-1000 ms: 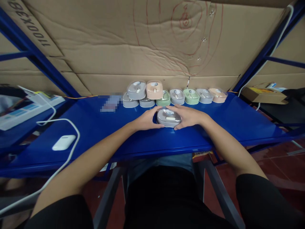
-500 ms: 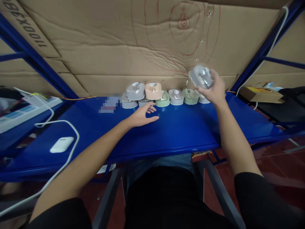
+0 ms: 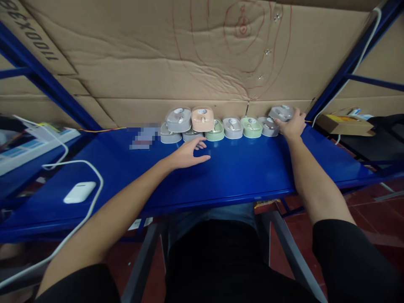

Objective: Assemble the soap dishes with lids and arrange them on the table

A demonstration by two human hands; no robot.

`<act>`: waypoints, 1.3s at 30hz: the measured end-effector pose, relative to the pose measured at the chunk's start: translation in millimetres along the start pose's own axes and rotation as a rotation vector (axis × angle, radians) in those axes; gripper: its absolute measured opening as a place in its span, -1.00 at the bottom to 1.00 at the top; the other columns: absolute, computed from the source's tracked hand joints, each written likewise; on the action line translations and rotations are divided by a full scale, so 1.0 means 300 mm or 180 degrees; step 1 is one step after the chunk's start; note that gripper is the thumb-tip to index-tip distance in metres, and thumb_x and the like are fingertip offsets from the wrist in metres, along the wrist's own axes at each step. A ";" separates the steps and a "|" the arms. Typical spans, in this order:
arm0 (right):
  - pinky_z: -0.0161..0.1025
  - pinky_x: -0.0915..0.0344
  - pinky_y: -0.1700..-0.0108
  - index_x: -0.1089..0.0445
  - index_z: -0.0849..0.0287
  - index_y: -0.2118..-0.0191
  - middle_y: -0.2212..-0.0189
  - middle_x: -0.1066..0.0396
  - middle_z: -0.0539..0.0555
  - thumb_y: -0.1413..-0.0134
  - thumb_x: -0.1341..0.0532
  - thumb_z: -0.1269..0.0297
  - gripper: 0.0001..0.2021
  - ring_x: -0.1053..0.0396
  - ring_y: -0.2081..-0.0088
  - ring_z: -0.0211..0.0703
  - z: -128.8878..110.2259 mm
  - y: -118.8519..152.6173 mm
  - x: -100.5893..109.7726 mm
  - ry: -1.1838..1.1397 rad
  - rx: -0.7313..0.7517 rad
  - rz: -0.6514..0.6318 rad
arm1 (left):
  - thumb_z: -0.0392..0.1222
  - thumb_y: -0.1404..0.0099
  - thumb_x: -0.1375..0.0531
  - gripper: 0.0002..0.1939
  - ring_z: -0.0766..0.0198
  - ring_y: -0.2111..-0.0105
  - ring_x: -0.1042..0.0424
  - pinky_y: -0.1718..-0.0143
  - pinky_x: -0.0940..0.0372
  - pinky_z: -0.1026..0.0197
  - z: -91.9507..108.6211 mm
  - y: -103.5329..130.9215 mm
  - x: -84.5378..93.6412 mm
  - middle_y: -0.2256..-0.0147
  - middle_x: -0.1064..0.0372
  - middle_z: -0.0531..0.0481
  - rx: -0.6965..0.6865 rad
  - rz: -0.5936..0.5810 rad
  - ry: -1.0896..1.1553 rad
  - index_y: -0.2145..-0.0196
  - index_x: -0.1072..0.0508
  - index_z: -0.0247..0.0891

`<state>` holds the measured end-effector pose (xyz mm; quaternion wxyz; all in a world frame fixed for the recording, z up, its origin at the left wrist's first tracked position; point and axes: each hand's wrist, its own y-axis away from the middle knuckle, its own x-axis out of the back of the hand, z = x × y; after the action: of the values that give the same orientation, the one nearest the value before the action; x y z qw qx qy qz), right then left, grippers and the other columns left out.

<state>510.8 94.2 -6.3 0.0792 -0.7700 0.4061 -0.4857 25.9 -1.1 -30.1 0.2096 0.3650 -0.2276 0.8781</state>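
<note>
My right hand [image 3: 293, 123] has its fingers around a grey rounded box with a clear lid [image 3: 280, 112], at the right end of a row of similar boxes. That box sits higher than the grey box [image 3: 270, 126] beside it; what is under it is partly hidden by my hand. Fingers apart and holding nothing, my left hand [image 3: 190, 152] rests low over the blue table [image 3: 233, 168], in front of a green box [image 3: 215, 131]. On the row's left part, a grey box [image 3: 179, 119] and a peach box [image 3: 203, 119] lie on top of others.
A white earbud case [image 3: 80, 192] and a white cable [image 3: 100, 179] lie at the left. Cardboard [image 3: 135, 63] stands behind the table, with blue frame posts on both sides. A cardboard box [image 3: 345, 125] is beyond the right post.
My right hand has brought the grey box down and a little to the right, from the air in front of the cardboard to the row's right end. My left hand has stayed put.
</note>
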 end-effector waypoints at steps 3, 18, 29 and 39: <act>0.36 -0.38 -0.41 -0.38 0.15 -0.39 -0.37 -0.39 0.55 -0.22 -0.51 -0.11 -0.24 -0.50 -0.35 0.40 0.001 -0.004 -0.011 -0.0080 0.0035 0.0008 | 0.25 -0.37 -0.44 -0.15 -0.22 -0.23 -0.64 -0.35 -0.50 -0.33 -0.003 0.000 -0.002 -0.25 -0.61 -0.35 -0.0035 0.0014 -0.0008 -0.44 -0.40 -0.21; 0.50 -0.37 -0.45 -0.30 0.33 -0.48 -0.47 -0.30 0.62 -0.30 -0.37 -0.31 -0.08 -0.40 -0.40 0.72 -0.706 0.483 0.006 -0.0550 0.2340 -0.1175 | 0.28 -0.37 -0.40 -0.14 -0.30 -0.28 -0.61 -0.40 -0.47 -0.37 0.028 0.003 -0.011 -0.29 -0.58 -0.42 -0.0045 -0.0092 -0.0344 -0.43 -0.42 -0.27; 0.48 -0.46 -0.33 -0.23 0.36 -0.57 -0.58 -0.16 0.71 -0.39 -0.40 0.02 -0.17 -0.40 -0.42 0.69 -0.929 0.610 -0.041 0.0006 0.1854 -0.1360 | 0.25 -0.38 -0.41 -0.27 -0.31 -0.29 -0.62 -0.39 -0.49 -0.34 0.019 -0.004 -0.017 -0.28 -0.60 -0.37 -0.0237 -0.0123 -0.0468 -0.33 -0.50 -0.21; 0.44 -0.45 -0.41 -0.44 0.26 -0.43 -0.31 -0.51 0.50 -0.25 -0.33 -0.04 -0.27 -0.53 -0.31 0.57 -0.590 0.484 0.026 -0.1003 0.2249 -0.1362 | 0.29 -0.33 -0.47 -0.06 -0.30 -0.31 -0.60 -0.41 -0.47 -0.35 0.001 0.000 -0.002 -0.32 -0.56 -0.41 0.0025 0.0082 -0.0211 -0.47 -0.40 -0.24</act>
<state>288.8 41.4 15.4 0.2962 -0.8270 0.0295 -0.4769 26.4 -1.4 -30.3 0.1892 0.3918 -0.2357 0.8690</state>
